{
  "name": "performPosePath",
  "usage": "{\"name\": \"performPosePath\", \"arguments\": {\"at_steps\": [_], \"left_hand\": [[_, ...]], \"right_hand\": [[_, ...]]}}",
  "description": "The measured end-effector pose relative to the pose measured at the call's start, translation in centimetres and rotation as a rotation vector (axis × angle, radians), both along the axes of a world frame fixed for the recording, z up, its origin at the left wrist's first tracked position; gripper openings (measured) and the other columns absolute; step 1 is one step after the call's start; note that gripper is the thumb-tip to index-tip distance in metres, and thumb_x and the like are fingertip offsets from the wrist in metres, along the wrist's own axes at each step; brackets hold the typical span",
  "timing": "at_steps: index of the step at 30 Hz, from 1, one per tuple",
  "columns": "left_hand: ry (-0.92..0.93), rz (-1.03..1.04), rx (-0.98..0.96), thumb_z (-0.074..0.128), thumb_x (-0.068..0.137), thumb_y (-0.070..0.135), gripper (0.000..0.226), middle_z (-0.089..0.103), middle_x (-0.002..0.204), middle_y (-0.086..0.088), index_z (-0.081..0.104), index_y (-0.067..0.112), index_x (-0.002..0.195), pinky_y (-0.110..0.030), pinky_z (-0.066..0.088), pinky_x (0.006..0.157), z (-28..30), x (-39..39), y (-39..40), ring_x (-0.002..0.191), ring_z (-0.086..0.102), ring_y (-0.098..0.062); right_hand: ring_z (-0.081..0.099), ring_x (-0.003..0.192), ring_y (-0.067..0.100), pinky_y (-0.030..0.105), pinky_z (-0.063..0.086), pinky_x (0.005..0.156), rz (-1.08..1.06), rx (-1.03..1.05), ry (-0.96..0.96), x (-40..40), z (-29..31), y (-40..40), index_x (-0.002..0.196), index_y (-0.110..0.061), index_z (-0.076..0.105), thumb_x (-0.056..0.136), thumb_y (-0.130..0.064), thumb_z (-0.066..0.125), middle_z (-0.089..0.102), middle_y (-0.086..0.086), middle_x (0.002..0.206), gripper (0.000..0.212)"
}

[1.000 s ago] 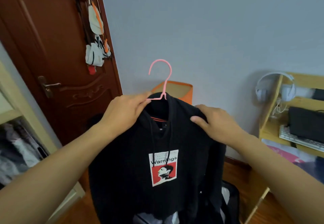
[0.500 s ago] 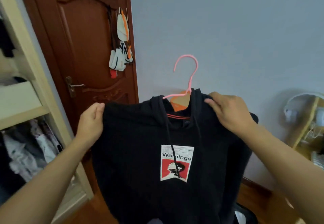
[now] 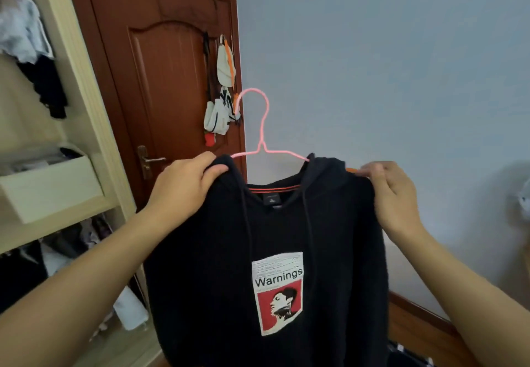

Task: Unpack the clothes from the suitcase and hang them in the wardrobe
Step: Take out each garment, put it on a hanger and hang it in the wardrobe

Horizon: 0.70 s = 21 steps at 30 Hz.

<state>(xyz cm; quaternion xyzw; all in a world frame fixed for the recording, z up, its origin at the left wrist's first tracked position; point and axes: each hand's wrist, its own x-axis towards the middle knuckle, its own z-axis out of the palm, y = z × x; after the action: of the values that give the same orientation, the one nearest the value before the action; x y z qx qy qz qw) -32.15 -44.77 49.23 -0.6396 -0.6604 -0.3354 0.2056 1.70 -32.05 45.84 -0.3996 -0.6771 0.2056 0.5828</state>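
A black hoodie point(image 3: 215, 266) with a white and red "Warnings" patch hangs on a pink wire hanger point(image 3: 259, 125), held up in front of me. My left hand point(image 3: 183, 191) grips the hoodie's left shoulder. My right hand point(image 3: 393, 197) grips its right shoulder, where the fabric shows an orange edge. The hanger's hook stands upright above the neck, free of any rail. The open wardrobe point(image 3: 83, 102) stands at the left, with clothes hanging inside and more piled on its lower shelf. Only a dark corner of the suitcase point(image 3: 407, 352) shows at the bottom right.
A brown wooden door point(image 3: 172, 85) with a metal handle is behind the hoodie; white and orange bags point(image 3: 220, 91) hang on it. A cream drawer point(image 3: 51, 188) stands pulled out of the wardrobe. A pale blue wall fills the right side.
The view has turned left toward the wardrobe. My hands have moved apart to the hoodie's two shoulders, and the hanger's arms now show above the neck.
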Motion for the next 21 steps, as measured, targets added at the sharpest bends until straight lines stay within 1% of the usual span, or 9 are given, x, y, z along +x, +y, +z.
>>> {"name": "performPosePath", "arguments": {"at_steps": [3,6,8,10,12,14,16,19,21], "left_hand": [[-0.082,-0.055,-0.011,0.054,0.099,0.049,0.024,0.068,0.079,0.004,0.062,0.027,0.094,-0.044,0.052,0.071,0.6,-2.7,-0.5,0.078,0.066,-0.025],[-0.063,-0.067,-0.049,0.051,0.098,0.051,0.026,0.07,0.086,0.008,0.064,0.029,0.102,-0.044,0.054,0.075,1.9,-4.4,-1.2,0.079,0.065,-0.015],[-0.038,-0.075,-0.055,0.052,0.099,0.048,0.022,0.072,0.097,0.01,0.063,0.035,0.113,-0.042,0.054,0.082,2.8,-5.7,-1.7,0.087,0.066,-0.013],[-0.043,-0.126,-0.133,0.052,0.101,0.041,0.033,0.069,0.123,0.014,0.054,0.048,0.133,-0.033,0.05,0.098,3.9,-7.7,-2.4,0.112,0.063,-0.007],[-0.042,-0.19,-0.207,0.052,0.103,0.032,0.04,0.059,0.138,0.022,0.051,0.048,0.14,-0.023,0.041,0.109,5.0,-10.0,-3.3,0.128,0.053,0.004],[0.016,-0.152,-0.221,0.055,0.102,0.028,0.031,0.064,0.129,0.021,0.062,0.037,0.131,-0.027,0.045,0.105,5.8,-12.8,-4.2,0.119,0.057,0.002],[0.132,-0.03,-0.215,0.055,0.101,0.037,0.026,0.064,0.117,0.02,0.065,0.033,0.124,-0.031,0.05,0.093,6.4,-15.8,-5.2,0.104,0.059,0.001],[0.273,0.151,-0.095,0.039,0.102,0.052,0.042,0.058,0.101,0.018,0.071,0.027,0.112,-0.03,0.053,0.074,6.6,-20.8,-7.8,0.087,0.057,-0.001],[0.358,0.284,0.051,0.038,0.104,0.051,0.048,0.059,0.095,0.012,0.074,0.02,0.1,-0.037,0.054,0.065,6.8,-24.1,-10.0,0.083,0.058,-0.011]], "right_hand": [[0.059,0.113,0.011,0.039,0.046,0.102,-0.037,0.119,-0.087,-3.9,2.1,-0.4,0.111,-0.031,0.07,0.101,-0.037,0.044,0.065,-0.01,0.117,0.028],[0.06,0.115,0.011,0.03,0.042,0.104,0.274,0.109,-0.426,-10.8,7.6,-0.9,0.132,-0.023,0.061,0.102,-0.035,0.05,0.069,-0.009,0.119,0.034],[0.066,0.094,0.013,0.035,0.049,0.097,0.541,0.02,-0.576,-15.3,10.3,-1.3,0.119,-0.017,0.065,0.105,-0.032,0.047,0.074,-0.007,0.095,0.027],[0.057,0.064,0.015,0.042,0.058,0.081,0.733,-0.063,-0.577,-18.6,11.6,-1.1,0.1,-0.004,0.066,0.107,-0.024,0.043,0.06,-0.003,0.067,0.031],[0.044,0.055,0.009,0.034,0.056,0.061,0.85,-0.155,-0.54,-21.0,12.0,-0.5,0.098,-0.002,0.065,0.107,-0.022,0.045,0.045,-0.006,0.06,0.031],[0.038,0.054,0.005,0.025,0.045,0.054,0.941,-0.196,-0.545,-23.5,12.3,0.0,0.1,-0.008,0.067,0.104,-0.027,0.052,0.041,-0.01,0.061,0.025],[0.036,0.051,0.003,0.021,0.037,0.05,0.972,-0.201,-0.556,-26.4,12.5,0.6,0.097,-0.011,0.069,0.102,-0.032,0.057,0.04,-0.014,0.058,0.024],[0.033,0.046,0.005,0.022,0.028,0.046,0.996,-0.218,-0.52,-30.8,12.7,2.0,0.088,-0.011,0.068,0.101,-0.032,0.057,0.04,-0.011,0.056,0.027],[0.03,0.047,0.007,0.024,0.024,0.046,1.029,-0.245,-0.503,-33.1,13.1,3.1,0.088,-0.011,0.067,0.101,-0.032,0.058,0.04,-0.007,0.058,0.026]]}}
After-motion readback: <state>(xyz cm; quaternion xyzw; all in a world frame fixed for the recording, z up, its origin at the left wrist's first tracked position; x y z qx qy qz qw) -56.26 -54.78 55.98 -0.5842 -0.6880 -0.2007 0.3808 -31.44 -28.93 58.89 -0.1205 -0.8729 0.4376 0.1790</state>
